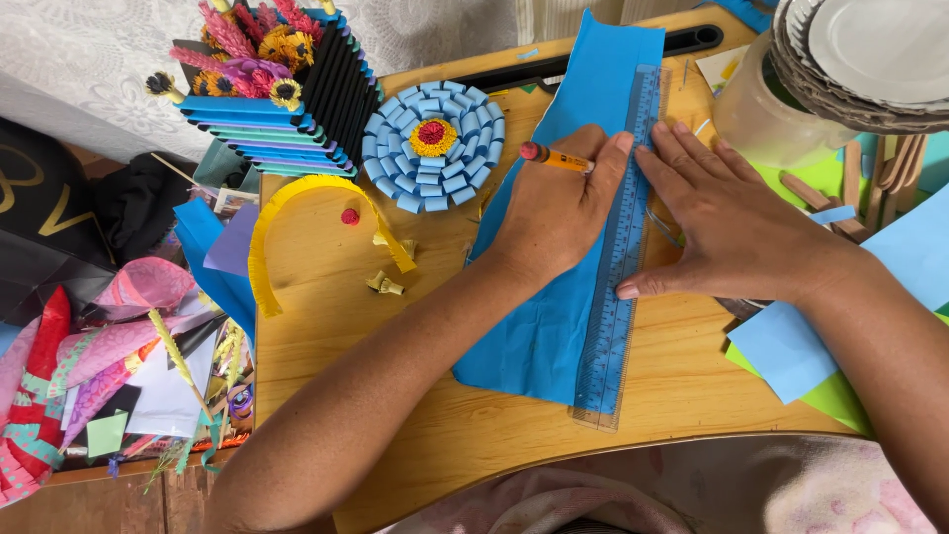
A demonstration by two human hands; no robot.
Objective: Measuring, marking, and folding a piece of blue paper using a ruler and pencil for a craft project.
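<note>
Centre of the frame: large sheet of blue crepe-like paper point(539, 326) spread flat on the light wooden table point(326, 326), running from the upper middle down to the lower middle. Along its right edge, a long transparent blue plastic ruler point(615, 297), laid lengthwise.

Left hand point(559, 213) curled closed around an orange pencil with a red eraser end point(556, 158), resting on the sheet just left of the ruler, tip hidden against the ruler's upper part. Right hand point(727, 222) spread flat with fingers open, gripping nothing, pressing the ruler down from its right side.

Progress, judged from this view: ruler lined up and pinned, pencil set near the top of its edge. No drawn line to be made out on the paper. Sheet uncut, in one piece.

Upper centre-left: round flower of rolled blue paper strips with yellow and red middle point(432, 143), seemingly finished. Left of it, a curved yellow fringed paper strip point(265, 237). Upper right: stack of white paper plates point(870, 59).
</note>
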